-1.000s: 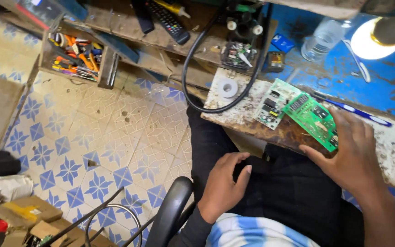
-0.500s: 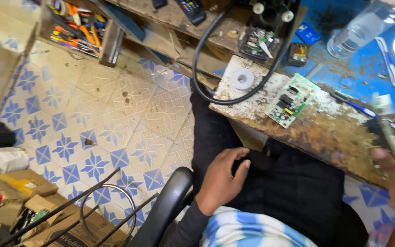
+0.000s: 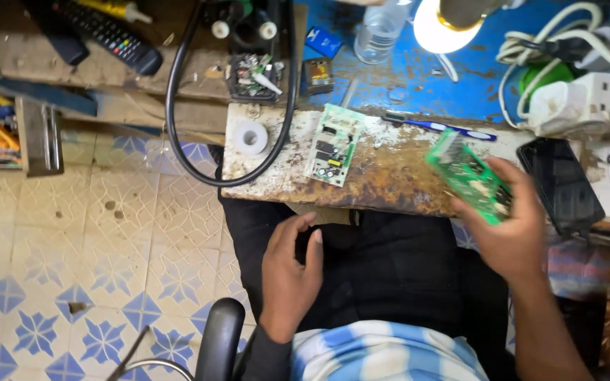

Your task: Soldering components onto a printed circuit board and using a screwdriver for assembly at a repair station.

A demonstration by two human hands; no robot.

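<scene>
**Green board in your right hand, above the worn tabletop edge**

Your right hand grips a green circuit board, tilted, over the rusty tabletop. Your left hand rests loose and holding nothing on your dark trousers. A second, paler circuit board lies flat nearby, with a white tape roll and a looping black cable to its left (the cable hangs past the edge). A dark phone lies just right of your hand. A lit lamp shines over blue paint; patterned floor tiles lie below.
</scene>
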